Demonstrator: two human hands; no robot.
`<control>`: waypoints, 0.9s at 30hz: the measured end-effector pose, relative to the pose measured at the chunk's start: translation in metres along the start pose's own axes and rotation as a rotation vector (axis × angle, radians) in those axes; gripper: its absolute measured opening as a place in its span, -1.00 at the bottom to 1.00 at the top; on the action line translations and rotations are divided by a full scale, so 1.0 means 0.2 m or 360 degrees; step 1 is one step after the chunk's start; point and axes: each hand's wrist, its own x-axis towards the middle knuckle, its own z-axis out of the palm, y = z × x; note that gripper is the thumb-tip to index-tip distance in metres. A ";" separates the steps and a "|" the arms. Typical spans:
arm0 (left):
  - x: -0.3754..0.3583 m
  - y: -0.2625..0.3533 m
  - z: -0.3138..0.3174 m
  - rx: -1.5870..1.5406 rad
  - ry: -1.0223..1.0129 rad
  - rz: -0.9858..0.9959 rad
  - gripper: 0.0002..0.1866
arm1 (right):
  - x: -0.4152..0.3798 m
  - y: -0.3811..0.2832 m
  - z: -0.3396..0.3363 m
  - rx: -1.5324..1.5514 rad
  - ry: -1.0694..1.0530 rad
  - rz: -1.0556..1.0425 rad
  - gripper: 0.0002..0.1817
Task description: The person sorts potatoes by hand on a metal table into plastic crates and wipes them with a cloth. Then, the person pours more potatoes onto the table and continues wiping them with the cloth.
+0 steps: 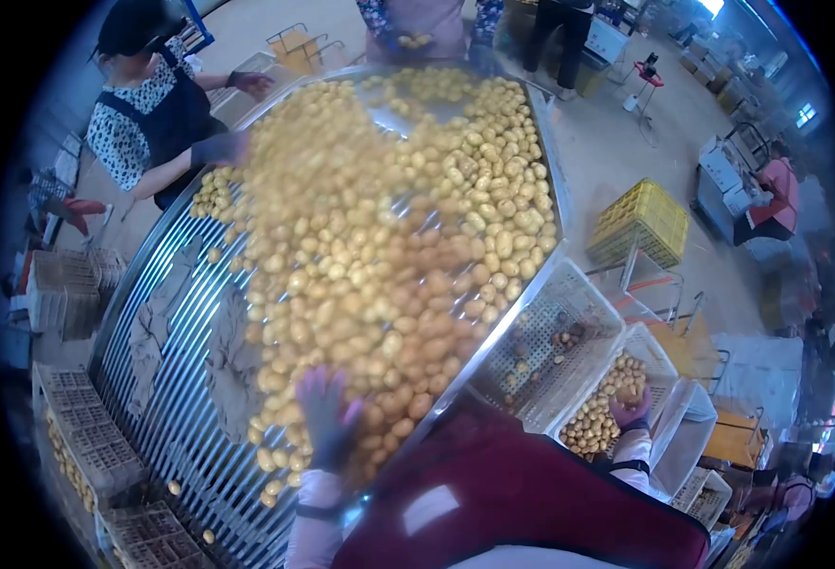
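My left hand, in a grey glove with pinkish fingers, lies spread on the near edge of a large heap of potatoes. The potatoes rest on a metal roller table, and part of the heap is blurred. My right hand, also gloved, is low over a white plastic crate filled with small potatoes. Its fingers are curled around a brownish potato, partly hidden by the glove.
A white crate with a few dark potatoes stands beside the table. Grey cloths lie on the rollers. One co-worker stands at the left, another across the table. A yellow crate and stacked crates stand around.
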 end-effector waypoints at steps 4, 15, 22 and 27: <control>-0.09 -0.04 0.06 0.0005 -0.0112 -0.0044 -0.28 | 0.04 -0.07 0.28 -0.0636 0.0553 -0.0092 -0.42; -0.09 -0.03 0.12 0.0073 -0.0206 -0.0143 -0.33 | -0.17 -1.68 1.92 -0.0449 -0.0837 -0.1754 -0.59; 0.10 0.09 0.12 -0.0100 -0.0133 -0.0325 -0.30 | 0.01 -1.95 2.21 -0.0038 -0.1150 -0.1073 -0.65; 0.43 0.12 0.16 0.0074 0.0050 -0.0347 -0.40 | -0.32 -2.25 2.15 0.0132 -0.1050 -0.1086 -0.62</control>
